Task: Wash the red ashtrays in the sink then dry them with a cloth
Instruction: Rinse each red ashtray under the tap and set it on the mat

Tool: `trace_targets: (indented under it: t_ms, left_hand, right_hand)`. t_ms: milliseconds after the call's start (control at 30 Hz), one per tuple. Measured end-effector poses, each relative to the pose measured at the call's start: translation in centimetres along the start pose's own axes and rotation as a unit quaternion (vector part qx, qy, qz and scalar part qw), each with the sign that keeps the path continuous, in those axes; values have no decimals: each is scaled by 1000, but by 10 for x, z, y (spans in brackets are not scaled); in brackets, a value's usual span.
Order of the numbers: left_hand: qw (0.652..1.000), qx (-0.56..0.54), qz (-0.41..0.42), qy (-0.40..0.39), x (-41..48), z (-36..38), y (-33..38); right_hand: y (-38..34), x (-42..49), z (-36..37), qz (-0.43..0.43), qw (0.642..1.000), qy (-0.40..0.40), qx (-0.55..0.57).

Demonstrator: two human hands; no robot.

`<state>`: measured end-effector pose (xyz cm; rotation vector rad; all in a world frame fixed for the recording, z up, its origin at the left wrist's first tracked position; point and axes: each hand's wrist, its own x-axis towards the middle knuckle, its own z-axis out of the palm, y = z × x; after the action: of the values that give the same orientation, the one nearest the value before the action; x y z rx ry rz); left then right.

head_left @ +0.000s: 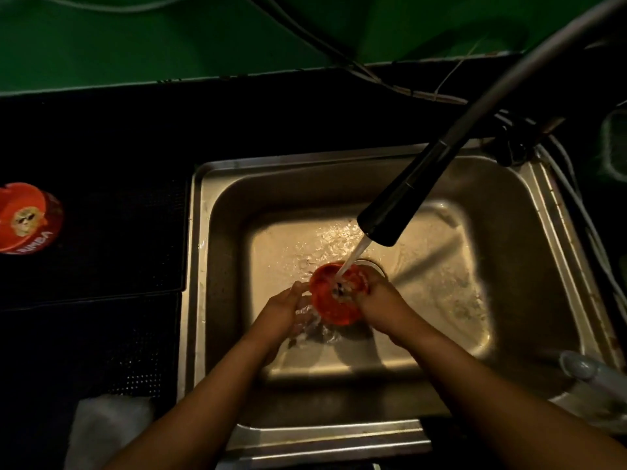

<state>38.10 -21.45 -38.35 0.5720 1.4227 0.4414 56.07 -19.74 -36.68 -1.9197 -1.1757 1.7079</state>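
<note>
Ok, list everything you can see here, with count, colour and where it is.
ashtray in the sink: one, red, under the running water
ashtray on the counter: one, red with a printed picture, far left on the dark counter
sink: one, steel, centre
tap: one, black spout on a grey hose, reaching in from upper right
cloth: one, pale, bottom left beside the sink
cables: several, pale, behind the sink
left hand: holds the ashtray's left side
right hand: grips its right side
</note>
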Motion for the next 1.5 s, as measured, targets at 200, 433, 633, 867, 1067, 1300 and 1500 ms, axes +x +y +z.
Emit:
trace_targets:
  t_ms: [200, 433, 633, 867, 1067, 1300, 1500]
  left_hand:
    - [980, -193, -47, -26, 2, 2, 3]
    - [995, -43, 62, -61, -22, 10, 28]
    - [969, 145, 196, -31, -10, 36, 51]
    - [954, 211, 213, -24, 18, 41, 60]
    - [997, 47, 59, -23, 17, 23, 56]
    - [968, -238, -78, -29, -4, -7, 31]
    - [987, -129, 52, 80, -14, -2, 33]
  right_hand:
    - [-20, -2, 23, -109, 988, 41, 99]
    - [2, 7, 20, -55, 962, 53, 260]
    - [8, -14, 21, 184, 842, -146, 486]
    - [14, -26, 6, 235, 764, -281, 531]
    - [9, -16, 0, 193, 779, -136, 580]
    - [-12, 4, 25, 151, 878, -89, 446]
    - [-25, 11, 32, 117, 947, -79, 289]
